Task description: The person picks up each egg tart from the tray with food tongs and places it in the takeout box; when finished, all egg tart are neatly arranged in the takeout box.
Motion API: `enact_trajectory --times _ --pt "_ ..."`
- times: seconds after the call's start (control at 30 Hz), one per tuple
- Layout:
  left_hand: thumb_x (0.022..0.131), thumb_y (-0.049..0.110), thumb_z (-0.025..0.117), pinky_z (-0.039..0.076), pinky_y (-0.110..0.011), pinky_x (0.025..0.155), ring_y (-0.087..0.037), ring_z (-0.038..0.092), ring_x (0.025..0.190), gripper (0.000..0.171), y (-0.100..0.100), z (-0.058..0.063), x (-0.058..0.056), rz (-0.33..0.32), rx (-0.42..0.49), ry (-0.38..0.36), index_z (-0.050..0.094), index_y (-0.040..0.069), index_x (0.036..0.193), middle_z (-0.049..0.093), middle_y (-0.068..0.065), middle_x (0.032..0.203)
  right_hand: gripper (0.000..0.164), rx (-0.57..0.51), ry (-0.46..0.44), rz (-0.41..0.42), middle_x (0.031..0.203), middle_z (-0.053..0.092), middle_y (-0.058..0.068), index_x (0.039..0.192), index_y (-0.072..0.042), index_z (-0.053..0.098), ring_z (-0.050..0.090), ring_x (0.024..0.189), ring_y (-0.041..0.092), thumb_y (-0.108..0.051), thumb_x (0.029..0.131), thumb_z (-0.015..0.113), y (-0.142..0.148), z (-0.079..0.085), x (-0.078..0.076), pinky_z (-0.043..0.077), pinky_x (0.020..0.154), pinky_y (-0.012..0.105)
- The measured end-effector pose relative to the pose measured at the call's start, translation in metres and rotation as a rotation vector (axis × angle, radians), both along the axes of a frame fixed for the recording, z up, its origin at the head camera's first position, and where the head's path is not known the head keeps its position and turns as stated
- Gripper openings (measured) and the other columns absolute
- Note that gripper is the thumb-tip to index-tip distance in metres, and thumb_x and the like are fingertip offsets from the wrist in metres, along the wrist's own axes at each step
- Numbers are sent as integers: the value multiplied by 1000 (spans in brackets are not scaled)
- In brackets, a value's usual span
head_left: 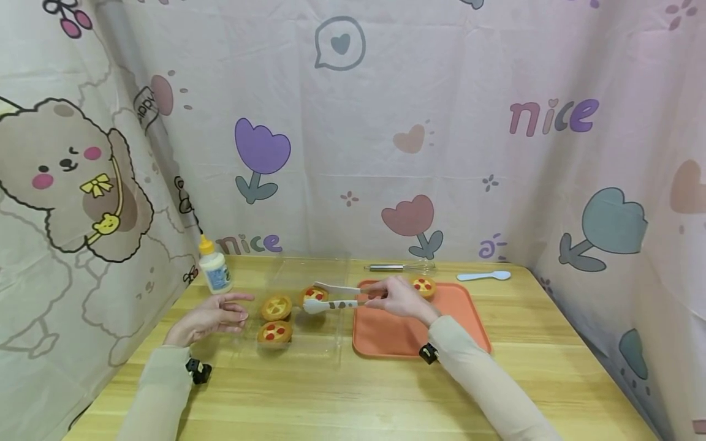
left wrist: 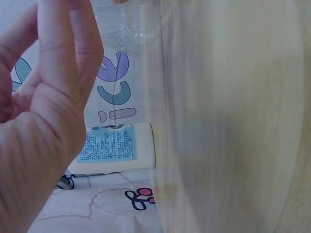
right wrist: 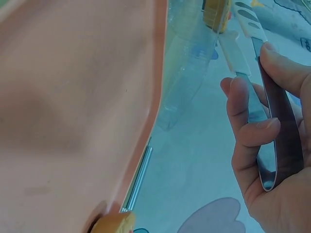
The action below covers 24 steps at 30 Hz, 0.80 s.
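Observation:
My right hand [head_left: 401, 299] grips a pair of tongs [right wrist: 284, 131] with metal arms and white, spotted tips. The tips reach over a clear plastic container [head_left: 317, 350], one on each side of a mini tart [head_left: 317, 296] with red toppings. Whether they touch it I cannot tell. Two more tarts are in the container's left part: a plain yellow one [head_left: 276, 307] and a red-topped one [head_left: 274, 332] in front of it. My left hand [head_left: 212, 317] hovers at the container's left side, fingers loosely bent, holding nothing.
An orange tray [head_left: 386, 334] lies right of the container, with a red-topped tart [head_left: 423, 286] at its back edge. Behind it are a whisk [head_left: 394, 267] and a pale blue spoon [head_left: 484, 276]. A white bottle with a yellow cap [head_left: 215, 269] stands at the back left.

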<state>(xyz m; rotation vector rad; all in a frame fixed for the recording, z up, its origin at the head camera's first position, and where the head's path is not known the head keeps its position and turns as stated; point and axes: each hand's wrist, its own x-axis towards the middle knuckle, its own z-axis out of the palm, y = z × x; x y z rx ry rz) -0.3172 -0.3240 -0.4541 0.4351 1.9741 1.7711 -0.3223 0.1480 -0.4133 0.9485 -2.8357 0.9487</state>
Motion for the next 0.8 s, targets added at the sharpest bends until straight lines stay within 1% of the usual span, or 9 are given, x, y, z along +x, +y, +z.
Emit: enact_trajectory --times 0.1,0.2,0.37,0.43,0.53,0.63,0.8 --pt "93 -2 59 59 -43 89 -23 67 96 62 0 0 0 -2 -2 -1 28 -8 146 63 -13 109 35 28 10 3 91 74 -8 121 -20 71 60 61 6 -33 89 73 -5 0 -1 50 55 23" --pt "93 -2 58 59 -43 89 -24 67 97 62 1 1 0 -6 -3 2 27 -9 146 63 -13 108 36 41 31 7 88 74 -8 120 -17 71 59 59 4 -34 88 73 -8 -1 -2 48 54 22" --pt "93 -2 59 60 -43 88 -23 67 96 60 0 1 -1 -6 5 -2 30 -7 146 63 -13 108 37 71 72 -12 93 75 -6 119 -17 72 64 69 0 -36 87 74 -13 0 -1 52 62 21" --pt "93 -2 59 60 -42 88 -23 67 96 59 0 1 -1 -3 3 -1 32 -6 145 63 -13 108 35 97 93 -18 94 75 -7 117 -18 73 63 71 0 -35 87 74 -16 1 -1 52 61 21" --pt "93 -2 60 59 -43 88 -23 67 96 60 1 1 -1 2 -3 0 31 -6 145 63 -13 108 32 142 127 -11 93 74 -8 116 -19 74 62 72 1 -35 88 73 -22 4 0 50 60 21" --pt "93 -2 59 59 -46 90 -23 67 96 62 1 1 0 3 -6 -2 29 -8 146 63 -13 108 31 164 133 4 95 74 -5 114 -18 75 63 75 2 -34 87 73 -27 6 1 51 63 21" --pt "93 -2 59 58 -46 90 -23 67 96 62 2 1 0 8 -6 -4 29 -8 146 63 -14 108 33 176 123 -3 104 74 2 115 -19 73 64 81 6 -35 85 75 -29 9 1 53 69 25"
